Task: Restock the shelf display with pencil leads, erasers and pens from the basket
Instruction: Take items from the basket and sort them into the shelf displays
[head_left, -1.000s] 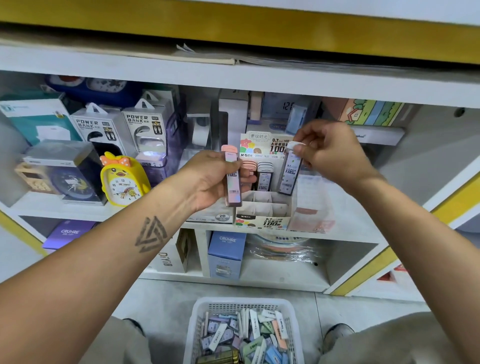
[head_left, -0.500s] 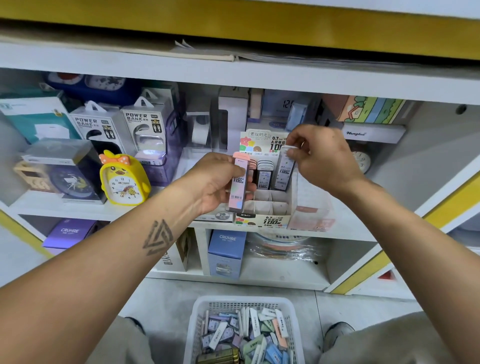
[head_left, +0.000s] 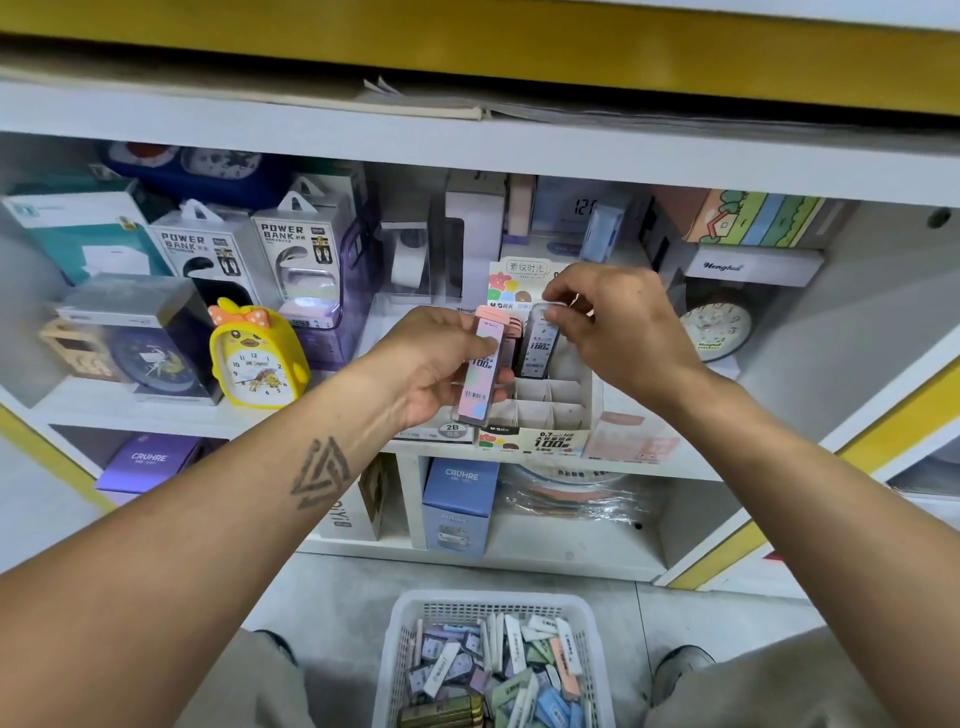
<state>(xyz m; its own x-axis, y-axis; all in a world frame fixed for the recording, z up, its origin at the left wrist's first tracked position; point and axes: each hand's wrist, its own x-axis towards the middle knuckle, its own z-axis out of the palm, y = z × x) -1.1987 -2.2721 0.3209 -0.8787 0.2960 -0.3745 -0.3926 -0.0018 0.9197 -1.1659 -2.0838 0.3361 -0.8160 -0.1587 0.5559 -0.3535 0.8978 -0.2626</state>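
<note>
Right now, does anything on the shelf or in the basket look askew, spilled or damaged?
Nothing looks damaged or spilled. The left hand grips a pink lead case, the right hand pinches another lead case at the divided display box. Erasers lie jumbled but contained in the white basket.

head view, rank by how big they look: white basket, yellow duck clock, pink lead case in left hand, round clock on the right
1. white basket, though it sits nearest the camera
2. yellow duck clock
3. round clock, partly hidden, and pink lead case in the left hand: too close to rank
</note>
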